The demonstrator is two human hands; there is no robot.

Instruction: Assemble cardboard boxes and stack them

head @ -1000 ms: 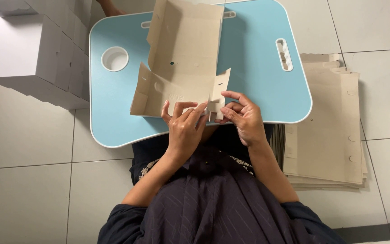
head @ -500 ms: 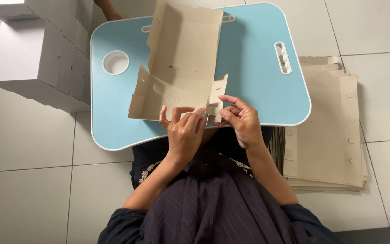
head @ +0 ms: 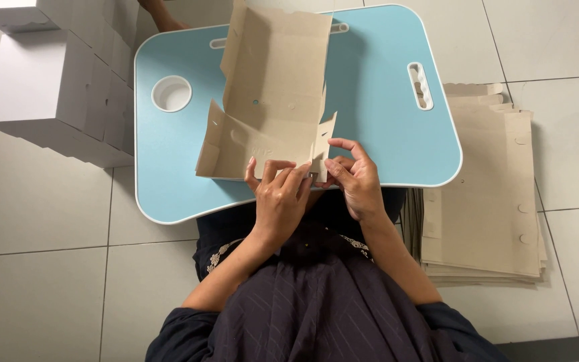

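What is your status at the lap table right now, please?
Left hand and right hand pinching the cardboard box blank, near corner. Nothing in the way.

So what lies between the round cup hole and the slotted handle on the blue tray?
In the head view, the half-folded cardboard box lies between the cup hole and the handle slot, on the blue tray.

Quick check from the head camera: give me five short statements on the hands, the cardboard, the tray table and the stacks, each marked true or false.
1. Both hands, left hand and right hand, touch the cardboard box blank. True.
2. The blank lies on a red table. False: the lap table is light blue.
3. A stack of flat cardboard blanks lies on the floor at the person's right. True.
4. The table's round cup recess holds a cup. False: nothing shows in it.
5. White folded boxes stand at the left. True.
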